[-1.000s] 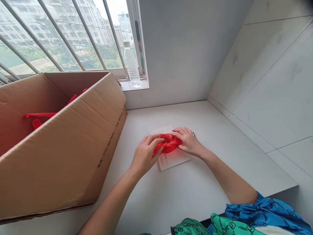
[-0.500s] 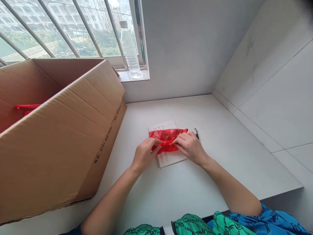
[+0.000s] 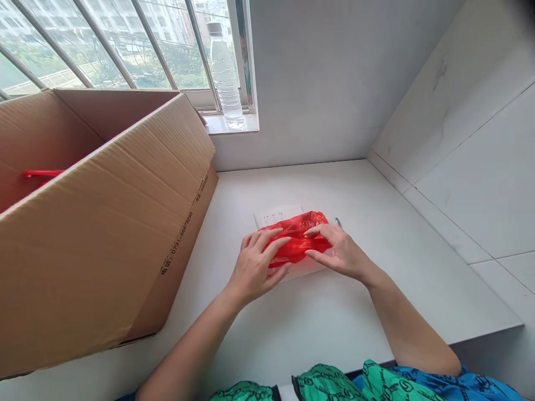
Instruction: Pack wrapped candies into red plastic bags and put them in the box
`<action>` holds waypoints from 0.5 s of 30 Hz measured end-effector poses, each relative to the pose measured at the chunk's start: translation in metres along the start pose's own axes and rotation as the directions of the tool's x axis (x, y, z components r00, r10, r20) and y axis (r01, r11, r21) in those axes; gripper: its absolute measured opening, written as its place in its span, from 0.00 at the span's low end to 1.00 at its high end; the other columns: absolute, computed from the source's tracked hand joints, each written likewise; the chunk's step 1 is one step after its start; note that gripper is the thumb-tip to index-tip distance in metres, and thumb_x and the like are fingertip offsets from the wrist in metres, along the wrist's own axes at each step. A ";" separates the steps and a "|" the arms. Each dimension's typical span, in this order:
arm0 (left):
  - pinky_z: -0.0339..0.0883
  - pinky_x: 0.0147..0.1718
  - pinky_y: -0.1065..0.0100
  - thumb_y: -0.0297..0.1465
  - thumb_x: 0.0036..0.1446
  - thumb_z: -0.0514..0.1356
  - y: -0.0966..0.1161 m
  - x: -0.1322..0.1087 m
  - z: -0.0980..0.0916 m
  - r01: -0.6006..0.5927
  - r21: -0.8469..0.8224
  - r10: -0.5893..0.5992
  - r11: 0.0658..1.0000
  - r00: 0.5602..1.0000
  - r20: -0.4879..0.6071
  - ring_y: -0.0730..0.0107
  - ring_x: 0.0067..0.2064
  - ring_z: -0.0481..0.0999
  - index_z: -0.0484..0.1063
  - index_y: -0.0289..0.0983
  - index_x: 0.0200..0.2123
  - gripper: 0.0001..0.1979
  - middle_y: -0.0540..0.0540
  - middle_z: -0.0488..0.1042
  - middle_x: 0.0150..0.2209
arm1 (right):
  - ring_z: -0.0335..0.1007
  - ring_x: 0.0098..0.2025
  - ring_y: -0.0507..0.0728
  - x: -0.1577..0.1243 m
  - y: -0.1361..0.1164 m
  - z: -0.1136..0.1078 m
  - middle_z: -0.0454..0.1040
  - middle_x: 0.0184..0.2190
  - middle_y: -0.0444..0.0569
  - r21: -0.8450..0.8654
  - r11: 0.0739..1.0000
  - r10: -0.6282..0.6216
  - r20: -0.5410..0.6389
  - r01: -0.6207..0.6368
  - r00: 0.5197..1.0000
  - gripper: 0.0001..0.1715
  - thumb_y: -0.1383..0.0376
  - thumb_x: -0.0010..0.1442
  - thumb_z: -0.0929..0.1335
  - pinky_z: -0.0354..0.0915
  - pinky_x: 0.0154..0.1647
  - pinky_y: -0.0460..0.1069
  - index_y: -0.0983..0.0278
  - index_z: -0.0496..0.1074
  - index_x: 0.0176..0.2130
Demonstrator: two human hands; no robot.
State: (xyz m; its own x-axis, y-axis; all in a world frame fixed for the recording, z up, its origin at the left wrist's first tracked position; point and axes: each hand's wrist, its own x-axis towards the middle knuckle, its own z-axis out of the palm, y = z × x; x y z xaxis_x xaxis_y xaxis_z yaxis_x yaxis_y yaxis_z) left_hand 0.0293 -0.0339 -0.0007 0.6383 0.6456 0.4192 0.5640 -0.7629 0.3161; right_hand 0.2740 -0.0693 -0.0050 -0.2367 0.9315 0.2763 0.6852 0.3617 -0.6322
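A crumpled red plastic bag (image 3: pixel 297 245) lies over a white notepad (image 3: pixel 278 215) with writing on it. My left hand (image 3: pixel 254 264) is at the bag's left side, fingers spread and reaching over its near edge. At the right side is my right hand (image 3: pixel 340 250), thumb and fingers apart around the bag's edge. Whether the fingertips touch the plastic is hard to tell. Just beyond the right hand, the tip of a pen (image 3: pixel 337 221) shows; the rest of it is hidden.
On the left stands a large open cardboard box (image 3: pixel 117 223) with red plastic things (image 3: pixel 42 173) inside. A clear water bottle (image 3: pixel 227 81) stands on the window sill by the barred window. The white table (image 3: pixel 251 334) meets walls at the back and right.
Both hands have loosened from their pinch on the bag and spread their fingers. The bag looks puffier and has shifted slightly to the right. The view has tilted a little.
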 end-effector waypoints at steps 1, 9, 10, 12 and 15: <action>0.60 0.53 0.56 0.36 0.62 0.61 0.003 0.000 0.005 -0.031 0.019 0.031 0.999 0.999 -0.009 0.58 0.52 0.72 0.71 0.44 0.54 0.17 0.44 0.75 0.52 | 0.71 0.45 0.58 0.001 0.001 0.004 0.78 0.43 0.46 -0.003 0.999 -0.041 0.007 0.041 0.999 0.13 0.60 0.64 0.70 0.63 0.51 0.57 0.57 0.70 0.48; 0.62 0.44 0.62 0.29 0.66 0.57 -0.017 -0.005 0.002 0.174 -0.094 -0.195 0.980 0.932 -0.306 0.70 0.34 0.73 0.73 0.40 0.38 0.05 0.51 0.77 0.32 | 0.71 0.39 0.58 -0.001 0.015 -0.005 0.76 0.35 0.47 -0.043 0.998 0.038 -0.195 -0.047 0.980 0.10 0.62 0.69 0.64 0.65 0.45 0.55 0.57 0.74 0.46; 0.63 0.45 0.62 0.28 0.65 0.58 -0.017 -0.006 0.001 0.157 -0.103 -0.182 0.982 0.935 -0.305 0.70 0.34 0.74 0.73 0.40 0.39 0.04 0.51 0.77 0.32 | 0.71 0.42 0.59 -0.001 0.011 -0.004 0.76 0.38 0.48 -0.015 0.998 0.049 -0.226 -0.054 0.973 0.10 0.60 0.68 0.65 0.65 0.46 0.55 0.57 0.73 0.47; 0.63 0.46 0.62 0.27 0.65 0.58 -0.014 -0.006 0.002 0.092 -0.085 -0.113 0.992 0.953 -0.282 0.70 0.35 0.74 0.73 0.40 0.39 0.04 0.51 0.77 0.32 | 0.71 0.45 0.59 -0.001 0.002 0.002 0.77 0.41 0.48 0.025 1.000 0.007 -0.219 -0.001 0.976 0.12 0.58 0.66 0.67 0.64 0.48 0.55 0.57 0.73 0.49; 0.64 0.47 0.61 0.27 0.64 0.58 -0.013 -0.007 0.003 0.047 -0.041 -0.057 0.998 0.957 -0.286 0.70 0.34 0.74 0.74 0.40 0.40 0.05 0.52 0.77 0.31 | 0.72 0.39 0.57 -0.001 -0.004 0.010 0.78 0.35 0.44 0.010 0.997 -0.078 -0.140 0.081 0.987 0.06 0.60 0.66 0.67 0.62 0.52 0.56 0.58 0.75 0.41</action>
State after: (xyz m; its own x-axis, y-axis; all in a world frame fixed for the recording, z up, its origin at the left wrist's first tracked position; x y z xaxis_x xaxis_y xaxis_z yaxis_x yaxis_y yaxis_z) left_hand 0.0192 -0.0282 -0.0105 0.4288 0.6510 0.6263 0.5712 -0.7325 0.3703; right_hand 0.2645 -0.0716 -0.0102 -0.1909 0.8854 0.4238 0.6566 0.4361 -0.6154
